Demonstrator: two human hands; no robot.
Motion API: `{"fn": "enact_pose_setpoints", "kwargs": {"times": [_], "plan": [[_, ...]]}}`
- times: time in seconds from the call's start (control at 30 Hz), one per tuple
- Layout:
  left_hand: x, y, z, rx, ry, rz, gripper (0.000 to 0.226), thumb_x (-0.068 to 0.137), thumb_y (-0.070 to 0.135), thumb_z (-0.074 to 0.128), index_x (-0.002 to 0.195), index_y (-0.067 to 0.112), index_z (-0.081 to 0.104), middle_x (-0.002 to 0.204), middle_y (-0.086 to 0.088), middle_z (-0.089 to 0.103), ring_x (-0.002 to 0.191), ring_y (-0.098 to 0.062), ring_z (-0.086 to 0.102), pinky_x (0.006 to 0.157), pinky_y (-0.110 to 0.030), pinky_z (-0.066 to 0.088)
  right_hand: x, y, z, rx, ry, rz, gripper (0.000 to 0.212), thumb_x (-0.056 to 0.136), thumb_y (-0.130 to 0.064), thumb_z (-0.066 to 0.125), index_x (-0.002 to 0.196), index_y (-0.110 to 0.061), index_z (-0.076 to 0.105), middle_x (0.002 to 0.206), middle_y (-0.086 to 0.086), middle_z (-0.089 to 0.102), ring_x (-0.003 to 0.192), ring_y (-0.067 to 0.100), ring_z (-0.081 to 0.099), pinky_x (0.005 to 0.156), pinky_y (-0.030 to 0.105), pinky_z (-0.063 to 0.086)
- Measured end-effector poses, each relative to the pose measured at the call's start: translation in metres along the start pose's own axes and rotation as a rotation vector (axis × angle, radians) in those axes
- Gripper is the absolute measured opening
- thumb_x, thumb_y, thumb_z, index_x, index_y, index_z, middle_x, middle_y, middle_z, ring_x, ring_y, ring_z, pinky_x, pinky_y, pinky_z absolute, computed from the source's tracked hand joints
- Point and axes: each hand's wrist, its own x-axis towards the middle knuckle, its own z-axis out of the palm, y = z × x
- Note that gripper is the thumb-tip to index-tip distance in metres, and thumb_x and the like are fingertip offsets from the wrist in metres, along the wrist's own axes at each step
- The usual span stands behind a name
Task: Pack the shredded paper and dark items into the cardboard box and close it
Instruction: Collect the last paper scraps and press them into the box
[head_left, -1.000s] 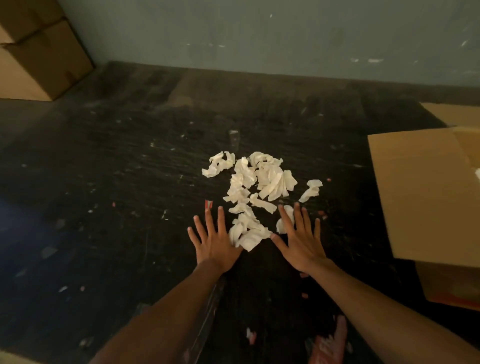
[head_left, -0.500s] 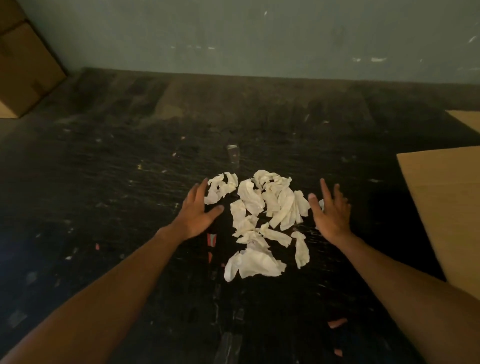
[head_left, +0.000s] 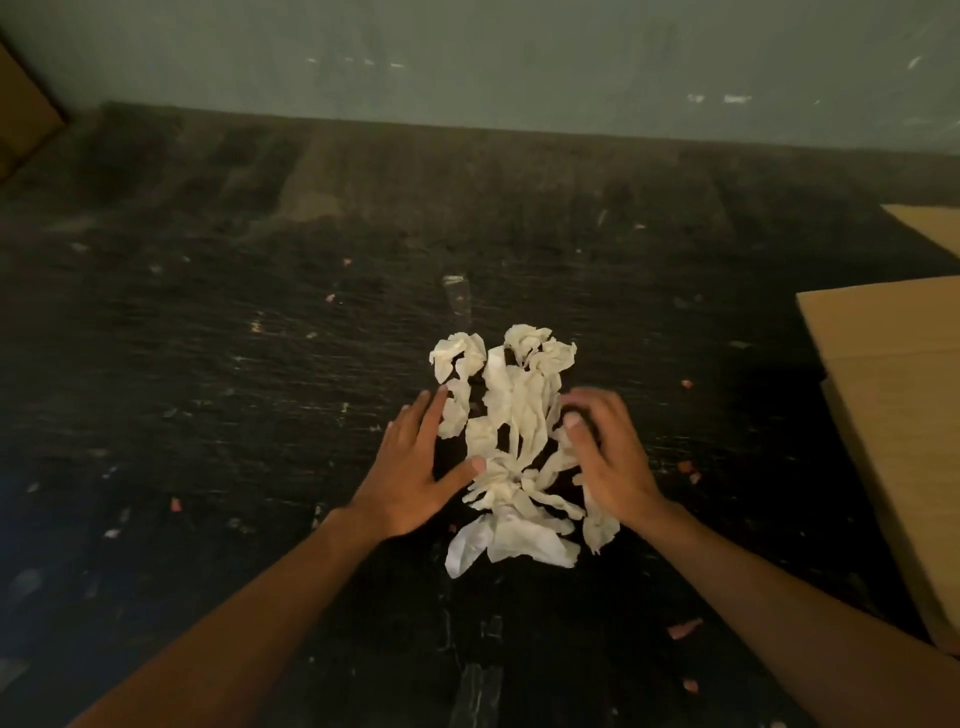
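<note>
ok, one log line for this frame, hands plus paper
left hand: open, at pile | right hand: open, at pile | shredded paper: heaped on floor | cardboard box: right

Heap of white shredded paper (head_left: 511, 441), crumpled strips bunched into a narrow pile, lying on the dark surface at centre frame, slightly below the middle. Plain brown cardboard box (head_left: 893, 415) at the right edge, well apart from the heap, one flap spread flat toward it.
</note>
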Motion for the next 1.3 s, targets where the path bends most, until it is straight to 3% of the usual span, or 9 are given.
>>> {"fn": "enact_pose_setpoints", "kwargs": {"times": [0.13,0.23,0.33,0.6,0.7,0.8,0.97,1.1,1.3], "plan": [[-0.005,0.003,0.002,0.172,-0.003,0.032,0.124,0.059,0.093,0.045,0.143,0.044,-0.031,0.158,0.004,-0.030,0.144,-0.025,-0.025,0.115,-0.052,-0.008,0.068,0.001,-0.015,-0.108,-0.060,0.140,0.048,0.097,-0.056,0.027,0.141,-0.038,0.038,0.154,0.002,0.027,0.143,0.020,0.018,0.115,0.046,0.020],[0.030,0.006,-0.009,0.086,0.047,-0.012,0.104,0.077,0.082,0.040,0.148,0.039,-0.022,0.161,0.005,-0.024,0.147,-0.027,-0.020,0.117,-0.055,-0.004,0.121,0.008,-0.012,-0.293,-0.342,0.208,0.068,0.084,-0.077,0.008,0.146,-0.050,0.017,0.163,-0.003,0.002,0.149,0.028,-0.001,0.116,0.057,0.004],[0.084,0.007,-0.024,-0.040,0.083,-0.054,0.083,0.091,0.068,0.033,0.152,0.035,-0.012,0.164,0.002,-0.011,0.149,-0.029,-0.012,0.118,-0.059,0.001,0.149,0.009,0.003,-0.431,-0.490,0.215,0.065,0.086,-0.075,0.003,0.147,-0.052,0.006,0.162,-0.009,-0.007,0.148,0.026,-0.008,0.111,0.065,-0.006],[0.094,0.017,-0.036,0.054,-0.167,0.017,0.055,0.101,0.054,0.023,0.151,0.033,0.027,0.158,-0.001,0.029,0.146,-0.022,0.023,0.118,-0.048,0.020,0.103,-0.014,0.001,-0.359,-0.631,0.156,0.055,0.102,-0.050,0.013,0.149,-0.028,0.028,0.159,-0.006,0.020,0.147,0.014,0.008,0.117,0.038,0.005],[0.061,0.020,-0.036,0.114,-0.227,0.058,0.062,0.095,0.064,0.025,0.150,0.034,0.026,0.157,0.003,0.029,0.144,-0.019,0.026,0.116,-0.045,0.024,0.067,-0.015,-0.017,-0.279,-0.608,0.155,0.051,0.101,-0.051,0.023,0.144,-0.029,0.039,0.154,-0.005,0.033,0.142,0.010,0.022,0.111,0.031,0.016],[0.026,0.026,-0.033,0.207,-0.307,0.098,0.084,0.082,0.077,0.025,0.154,0.035,0.014,0.162,0.004,0.015,0.148,-0.019,0.013,0.119,-0.047,0.015,0.026,-0.009,-0.033,-0.198,-0.604,0.136,0.048,0.095,-0.057,0.032,0.139,-0.039,0.043,0.145,-0.014,0.040,0.133,0.000,0.026,0.115,0.043,0.025],[-0.037,0.028,-0.013,0.279,-0.248,0.151,0.126,0.057,0.094,0.043,0.144,0.041,-0.030,0.155,0.007,-0.038,0.143,-0.024,-0.032,0.117,-0.053,-0.011,-0.048,0.005,-0.063,-0.264,-0.553,0.056,0.091,0.071,-0.082,0.048,0.146,-0.056,0.002,0.160,-0.019,-0.010,0.145,0.004,-0.014,0.117,0.047,0.002],[-0.089,0.032,0.019,0.427,-0.229,0.301,0.144,0.046,0.097,0.053,0.141,0.037,-0.037,0.148,-0.001,-0.048,0.134,-0.033,-0.045,0.112,-0.062,-0.017,-0.095,0.024,-0.074,-0.648,-0.594,0.008,0.133,0.045,-0.097,0.049,0.135,-0.049,-0.037,0.148,-0.007,-0.045,0.138,0.019,-0.039,0.115,0.053,-0.014],[-0.059,0.035,0.050,0.539,-0.121,0.243,0.145,0.043,0.099,0.050,0.146,0.034,-0.029,0.151,-0.015,-0.042,0.134,-0.047,-0.040,0.107,-0.075,-0.008,-0.071,0.030,-0.050,-0.821,-0.630,-0.181,0.136,0.049,-0.099,0.047,0.141,-0.039,-0.033,0.151,0.006,-0.042,0.138,0.030,-0.038,0.111,0.068,-0.007]]}}
